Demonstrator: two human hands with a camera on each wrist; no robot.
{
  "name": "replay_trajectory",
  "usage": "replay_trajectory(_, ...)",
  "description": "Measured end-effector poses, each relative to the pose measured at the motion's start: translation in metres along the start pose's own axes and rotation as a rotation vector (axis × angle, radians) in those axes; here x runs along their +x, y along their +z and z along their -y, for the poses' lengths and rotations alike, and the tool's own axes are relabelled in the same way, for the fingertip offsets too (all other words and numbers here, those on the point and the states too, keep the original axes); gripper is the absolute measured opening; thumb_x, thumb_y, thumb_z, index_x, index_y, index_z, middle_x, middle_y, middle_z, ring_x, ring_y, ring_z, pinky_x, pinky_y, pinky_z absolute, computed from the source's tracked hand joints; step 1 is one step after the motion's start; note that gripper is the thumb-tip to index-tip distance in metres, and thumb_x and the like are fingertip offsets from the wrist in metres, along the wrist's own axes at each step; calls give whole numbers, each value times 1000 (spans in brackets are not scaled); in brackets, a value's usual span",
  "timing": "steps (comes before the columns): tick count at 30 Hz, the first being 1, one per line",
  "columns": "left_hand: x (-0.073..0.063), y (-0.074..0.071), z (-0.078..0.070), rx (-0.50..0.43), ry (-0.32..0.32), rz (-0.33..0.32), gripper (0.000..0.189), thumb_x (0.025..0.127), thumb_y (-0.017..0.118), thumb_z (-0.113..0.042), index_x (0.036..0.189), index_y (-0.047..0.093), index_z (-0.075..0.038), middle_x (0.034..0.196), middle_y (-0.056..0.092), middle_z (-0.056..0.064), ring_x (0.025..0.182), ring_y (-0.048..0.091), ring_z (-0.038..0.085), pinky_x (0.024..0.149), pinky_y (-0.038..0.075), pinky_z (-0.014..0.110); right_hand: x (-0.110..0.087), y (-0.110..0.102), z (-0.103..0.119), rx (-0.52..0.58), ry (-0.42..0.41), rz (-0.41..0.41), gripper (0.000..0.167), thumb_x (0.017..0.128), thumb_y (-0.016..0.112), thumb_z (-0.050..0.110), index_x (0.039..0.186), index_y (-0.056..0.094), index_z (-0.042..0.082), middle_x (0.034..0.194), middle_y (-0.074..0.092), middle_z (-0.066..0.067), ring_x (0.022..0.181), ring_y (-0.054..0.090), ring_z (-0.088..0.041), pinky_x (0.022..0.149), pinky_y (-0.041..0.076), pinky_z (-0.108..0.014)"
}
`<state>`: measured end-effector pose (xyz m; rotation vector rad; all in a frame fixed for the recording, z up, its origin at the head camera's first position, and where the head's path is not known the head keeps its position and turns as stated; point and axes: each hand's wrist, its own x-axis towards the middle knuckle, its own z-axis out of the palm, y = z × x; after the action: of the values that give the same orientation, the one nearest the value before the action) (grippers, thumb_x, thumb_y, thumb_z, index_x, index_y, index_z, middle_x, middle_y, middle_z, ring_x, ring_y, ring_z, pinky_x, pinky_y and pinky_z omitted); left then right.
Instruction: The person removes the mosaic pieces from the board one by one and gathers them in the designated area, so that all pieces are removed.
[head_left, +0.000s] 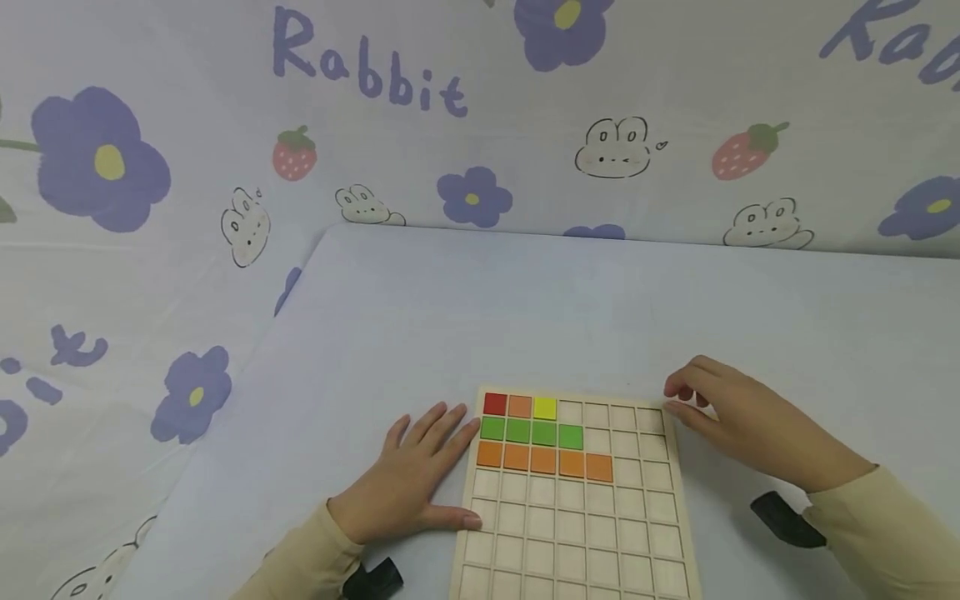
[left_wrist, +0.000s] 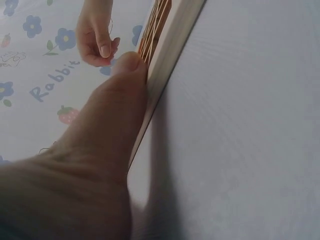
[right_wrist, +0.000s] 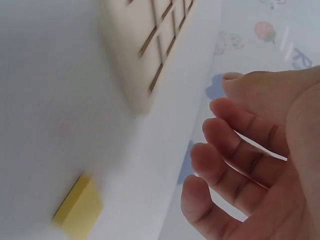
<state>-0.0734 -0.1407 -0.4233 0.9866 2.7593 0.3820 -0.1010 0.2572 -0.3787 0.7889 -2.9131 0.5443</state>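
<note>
A wooden grid board lies on the white table, with coloured square tiles in its far rows. The far row holds a red tile, a light orange tile and a yellow tile. Behind them, nearer me, come several green tiles, then several orange tiles. My left hand rests at the board's left edge, fingers spread and thumb on the rim. Beside the far right corner is my right hand, fingers loosely curved around nothing. In the right wrist view, a loose yellow tile lies on the table.
White table surface stretches beyond the board and to both sides. A printed cloth with flowers, rabbits and strawberries hangs behind the table and along its left. Black wrist pieces sit under the sleeves.
</note>
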Motion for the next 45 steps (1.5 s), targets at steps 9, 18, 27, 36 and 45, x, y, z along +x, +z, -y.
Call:
replay_trajectory(9,-1,2,4,17,5,-15,103,79,48,-78,155,14,-18,161,14,7,147,10,31,108,12,65,23,13,19,64,-17,27,14,89,69,17,102,64,14,98,59,8,87,56,-8,73,50,-31)
replay_trajectory(18,1,3,6,16,4,-14,102,80,48,-78,156,13,-19,161,14,7,148,9,30,108,12,65,48,30,37,87,-48,90,14,93,65,22,104,64,14,98,58,8,88,55,-7,76,50,-30)
replay_trajectory(27,3,1,4,0,7,0,101,80,48,-78,156,13,-20,161,13,6,148,8,29,109,10,65,65,49,51,72,-108,146,20,92,65,25,107,64,11,100,58,6,88,56,-7,78,51,-28)
replay_trajectory(36,2,2,4,9,-4,12,102,79,48,-78,155,15,-20,161,14,5,148,9,29,109,11,65,75,57,62,54,-176,137,22,91,67,21,108,63,10,100,59,3,84,54,-7,76,51,-26)
replay_trajectory(45,-1,4,3,6,-8,4,102,79,50,-77,155,15,-19,161,14,6,148,9,29,109,11,65,78,62,69,-17,-173,170,23,90,68,22,108,63,9,98,58,3,84,53,-9,76,51,-28)
